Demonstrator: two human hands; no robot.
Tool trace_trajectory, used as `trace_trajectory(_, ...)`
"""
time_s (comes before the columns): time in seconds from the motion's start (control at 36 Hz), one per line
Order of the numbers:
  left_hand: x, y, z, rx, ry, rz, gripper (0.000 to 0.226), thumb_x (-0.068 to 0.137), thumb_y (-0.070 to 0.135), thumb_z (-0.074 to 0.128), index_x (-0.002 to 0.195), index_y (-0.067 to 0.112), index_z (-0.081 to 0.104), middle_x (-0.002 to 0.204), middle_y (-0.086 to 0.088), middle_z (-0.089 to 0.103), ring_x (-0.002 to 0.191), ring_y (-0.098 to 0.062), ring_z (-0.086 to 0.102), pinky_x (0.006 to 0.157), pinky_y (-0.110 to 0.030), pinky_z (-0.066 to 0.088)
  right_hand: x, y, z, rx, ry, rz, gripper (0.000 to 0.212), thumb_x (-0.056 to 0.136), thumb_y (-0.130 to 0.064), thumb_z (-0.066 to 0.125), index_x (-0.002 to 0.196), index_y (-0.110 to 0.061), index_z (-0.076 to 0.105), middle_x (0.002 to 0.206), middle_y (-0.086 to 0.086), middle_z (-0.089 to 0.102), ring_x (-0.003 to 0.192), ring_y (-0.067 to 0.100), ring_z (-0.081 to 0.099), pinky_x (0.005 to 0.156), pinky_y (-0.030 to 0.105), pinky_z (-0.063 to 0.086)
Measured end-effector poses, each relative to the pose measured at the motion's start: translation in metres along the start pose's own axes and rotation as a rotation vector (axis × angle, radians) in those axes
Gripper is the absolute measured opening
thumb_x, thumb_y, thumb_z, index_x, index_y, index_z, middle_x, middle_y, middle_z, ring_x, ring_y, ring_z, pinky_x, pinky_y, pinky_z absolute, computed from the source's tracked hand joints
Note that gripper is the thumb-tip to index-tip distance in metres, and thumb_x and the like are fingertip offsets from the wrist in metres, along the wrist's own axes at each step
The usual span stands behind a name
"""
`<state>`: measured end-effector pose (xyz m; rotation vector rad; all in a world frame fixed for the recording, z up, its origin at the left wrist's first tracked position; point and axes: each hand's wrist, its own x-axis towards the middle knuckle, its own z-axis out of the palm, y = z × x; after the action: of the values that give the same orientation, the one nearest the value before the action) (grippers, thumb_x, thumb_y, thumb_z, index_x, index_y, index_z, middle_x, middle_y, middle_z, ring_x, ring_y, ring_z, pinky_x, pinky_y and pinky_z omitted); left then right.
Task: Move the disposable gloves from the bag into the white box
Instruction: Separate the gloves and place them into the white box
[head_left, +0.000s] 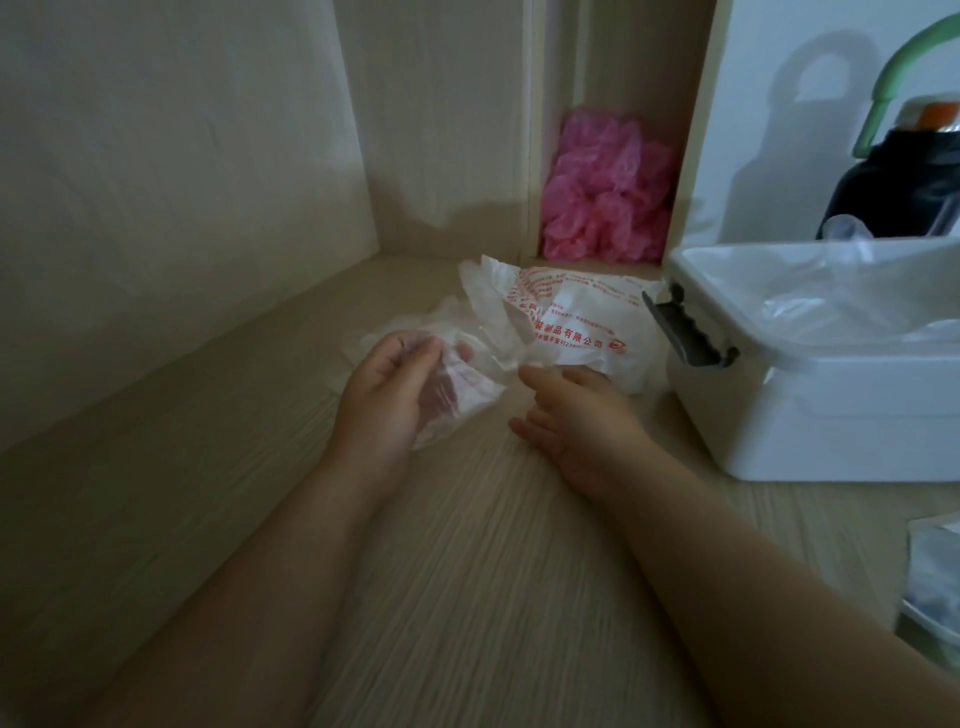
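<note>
A crumpled clear plastic bag (571, 312) with red printed characters lies on the wooden desk just left of the white box (810, 415). My left hand (389, 384) holds a thin clear disposable glove (462, 389) pulled from the bag's open end, thumb and fingers curled round it. My right hand (576, 410) rests on the desk beside the bag, fingers spread and relaxed, touching the bag's lower edge. The white box stands open at the right with clear plastic gloves (841, 296) inside and a grey latch (685, 332) on its left side.
A narrow cubby at the back holds a heap of pink plastic items (608, 192). A dark bottle (904, 182) with a green handle stands behind the box. Another clear packet (935, 587) lies at the right edge. Wooden walls close in the left and back.
</note>
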<state>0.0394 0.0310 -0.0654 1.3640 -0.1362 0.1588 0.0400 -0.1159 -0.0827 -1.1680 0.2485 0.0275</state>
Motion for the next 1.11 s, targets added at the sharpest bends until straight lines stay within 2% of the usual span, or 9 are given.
trace_trajectory(0.08,0.0,-0.002,0.0,0.0,-0.093,-0.049,0.025,0.095,0.013,0.052,0.075,0.017,0.066,0.096,-0.008,0.072,0.08,-0.021,0.065,0.07,-0.031,0.051,-0.004,-0.007,0.001,-0.044,-0.062,0.04,0.019,0.09,-0.029,0.062,0.099,-0.014,0.056,0.112,0.023,0.06,0.098,0.03,0.063,0.078,0.031,0.054)
trace_trajectory(0.19,-0.004,-0.007,0.0,0.158,-0.178,-0.017,0.012,0.084,0.022,0.065,0.082,0.016,0.076,0.099,-0.012,0.072,0.094,-0.026,0.066,0.088,-0.039,0.05,-0.005,-0.003,0.004,-0.031,-0.109,-0.002,0.014,0.09,-0.008,0.053,0.096,-0.005,0.065,0.093,0.015,0.066,0.078,0.022,0.063,0.063,0.025,0.052)
trace_trajectory(0.28,-0.004,-0.006,0.001,0.13,-0.16,-0.057,0.018,0.087,0.019,0.059,0.089,0.013,0.076,0.098,-0.013,0.073,0.094,-0.025,0.067,0.092,-0.041,0.048,-0.005,-0.004,0.003,0.004,-0.036,-0.072,0.018,0.087,0.003,0.051,0.083,-0.005,0.067,0.095,0.021,0.067,0.088,0.027,0.065,0.08,0.035,0.053)
trace_trajectory(0.42,-0.001,-0.006,-0.003,0.097,-0.257,-0.11,0.048,0.07,0.043,0.061,0.108,0.015,0.07,0.109,-0.01,0.071,0.098,-0.02,0.067,0.088,-0.036,0.049,-0.012,-0.015,0.004,0.124,-0.281,-0.057,0.045,0.079,-0.044,0.058,0.11,-0.011,0.063,0.099,0.007,0.072,0.09,0.019,0.07,0.089,0.032,0.053)
trace_trajectory(0.53,-0.001,-0.008,0.0,0.037,-0.304,-0.137,0.049,0.075,0.035,0.057,0.113,0.006,0.066,0.111,-0.013,0.07,0.097,-0.02,0.068,0.081,-0.029,0.055,-0.017,-0.003,0.009,-0.035,-0.309,-0.06,0.038,0.089,-0.026,0.059,0.111,0.004,0.06,0.101,0.015,0.067,0.092,0.025,0.066,0.082,0.031,0.052)
trace_trajectory(0.72,0.007,-0.002,-0.005,-0.122,-0.171,-0.145,0.02,0.094,0.024,0.047,0.086,0.021,0.065,0.091,0.002,0.073,0.08,-0.011,0.067,0.069,-0.025,0.051,-0.007,-0.011,0.004,0.161,-0.14,-0.001,0.019,0.096,-0.017,0.05,0.108,-0.008,0.061,0.092,0.008,0.065,0.07,0.017,0.064,0.059,0.025,0.053)
trace_trajectory(0.89,0.014,0.0,-0.01,-0.187,0.136,-0.09,0.021,0.092,0.022,0.055,0.076,0.021,0.067,0.081,0.004,0.065,0.071,-0.007,0.064,0.056,-0.018,0.05,-0.003,-0.009,0.004,0.159,-0.02,0.031,0.007,0.094,-0.016,0.053,0.09,-0.013,0.058,0.089,0.008,0.053,0.091,0.027,0.049,0.08,0.037,0.053)
trace_trajectory(1.0,0.013,0.001,-0.015,0.169,0.31,0.083,0.018,0.069,0.043,0.063,0.078,0.031,0.074,0.105,0.006,0.069,0.099,-0.015,0.065,0.086,-0.042,0.054,-0.006,-0.01,0.006,0.262,-0.085,0.041,0.009,0.094,-0.012,0.051,0.098,-0.008,0.058,0.076,0.006,0.049,0.068,0.019,0.051,0.077,0.037,0.054)
trace_trajectory(1.11,0.005,0.01,-0.013,0.329,0.223,0.194,0.012,0.075,0.033,0.064,0.068,0.038,0.072,0.128,0.004,0.059,0.125,-0.016,0.05,0.104,-0.041,0.041,-0.009,-0.012,0.006,0.329,-0.111,0.074,0.033,0.094,-0.013,0.048,0.126,-0.005,0.053,0.104,0.013,0.056,0.095,0.03,0.055,0.078,0.039,0.053)
